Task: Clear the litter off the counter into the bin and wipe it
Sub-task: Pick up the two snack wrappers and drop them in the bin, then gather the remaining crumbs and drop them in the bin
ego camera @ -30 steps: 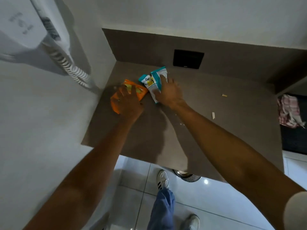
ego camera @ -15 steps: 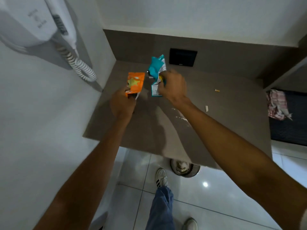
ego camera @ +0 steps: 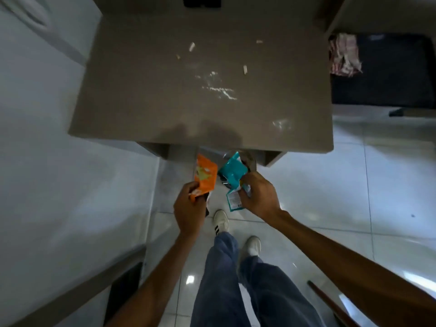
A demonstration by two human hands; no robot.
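Observation:
My left hand (ego camera: pixel 188 208) grips an orange snack wrapper (ego camera: pixel 205 177) by its lower end. In my right hand (ego camera: pixel 258 197) is a teal and white wrapper (ego camera: pixel 232 174). Both hands hang below the front edge of the brown counter (ego camera: pixel 141 90), over the floor. Behind the teal wrapper a round bin (ego camera: pixel 251 161) shows partly under the counter, mostly hidden. Several small pale scraps (ego camera: pixel 245 69) and white crumbs (ego camera: pixel 219 90) lie on the counter top.
A red and white checked cloth (ego camera: pixel 343 55) lies on a dark surface right of the counter. A white wall runs along the left. My legs in jeans and white shoes (ego camera: pixel 220 220) stand on the glossy tiled floor. A dark wall plate (ego camera: pixel 201 1) is behind the counter.
Both hands lifted the wrappers off the counter and drew them back and down past the front edge. The view tilted down toward the floor.

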